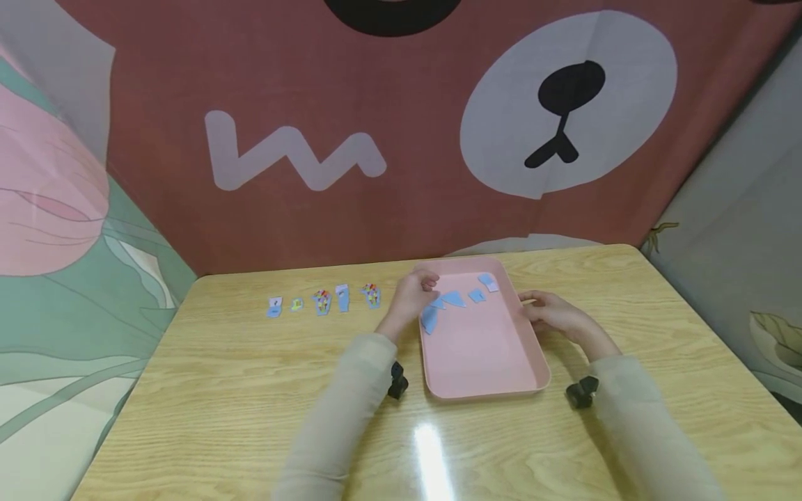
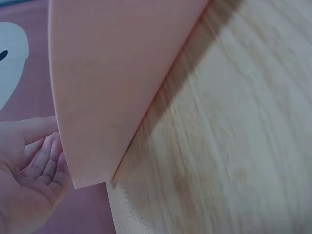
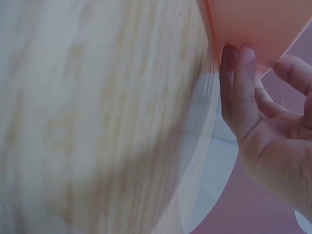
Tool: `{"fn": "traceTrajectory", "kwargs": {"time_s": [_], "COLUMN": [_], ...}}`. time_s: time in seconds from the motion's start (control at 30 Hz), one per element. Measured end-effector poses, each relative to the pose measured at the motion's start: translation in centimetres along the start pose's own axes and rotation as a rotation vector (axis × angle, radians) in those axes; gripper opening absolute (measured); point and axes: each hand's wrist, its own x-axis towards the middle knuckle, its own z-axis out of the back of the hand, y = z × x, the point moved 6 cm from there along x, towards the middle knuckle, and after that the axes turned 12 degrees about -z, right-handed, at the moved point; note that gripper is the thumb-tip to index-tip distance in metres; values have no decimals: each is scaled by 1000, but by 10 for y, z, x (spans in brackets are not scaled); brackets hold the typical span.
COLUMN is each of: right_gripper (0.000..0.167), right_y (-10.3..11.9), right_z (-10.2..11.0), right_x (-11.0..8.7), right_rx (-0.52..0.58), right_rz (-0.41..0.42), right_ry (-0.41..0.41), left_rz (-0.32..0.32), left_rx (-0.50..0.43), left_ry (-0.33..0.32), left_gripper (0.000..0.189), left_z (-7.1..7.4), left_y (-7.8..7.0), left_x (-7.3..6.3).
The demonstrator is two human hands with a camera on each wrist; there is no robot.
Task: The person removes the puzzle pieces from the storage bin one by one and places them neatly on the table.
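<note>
A shallow pink tray [image 1: 485, 362] stands on the wooden table, with several light-blue cut pieces [image 1: 454, 299] in its far half. My left hand [image 1: 411, 299] reaches over the tray's left rim. Its fingers are loosely bent above the pieces, beside a blue piece [image 1: 429, 320] near the left wall. In the left wrist view, the tray's wall hides some fingertips of the left hand [image 2: 34, 170]. At the right side, my right hand [image 1: 554, 316] holds the tray wall. Two fingertips of the right hand [image 3: 273, 131] press the outer face, with another digit at the rim.
Left of the tray, several small pieces lie in a row on the table, among them a multicoloured piece [image 1: 322, 303] and a blue-and-white one [image 1: 274, 307]. Behind the table hangs a reddish-brown cloth [image 1: 426, 216] with a printed bear face.
</note>
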Motion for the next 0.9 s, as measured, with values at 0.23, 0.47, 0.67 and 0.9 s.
{"fn": "traceTrajectory", "kwargs": {"time_s": [0.23, 0.47, 0.67, 0.9], "right_gripper": [60, 58, 57, 58], "right_y": [3, 4, 3, 2], "right_z": [-1, 0, 1, 1], "right_x": [-2, -4, -3, -1], "right_rx": [-2, -2, 2, -1], "right_rz": [8, 8, 4, 15], "right_ry": [10, -11, -19, -14], "left_rz": [-35, -1, 23, 22], "left_rx": [83, 141, 309, 448], "left_ry": [37, 82, 186, 256], "left_gripper": [27, 27, 29, 29], "left_z": [-8, -11, -15, -16], "left_y": [-2, 5, 5, 2], "left_x": [5, 6, 8, 9]}}
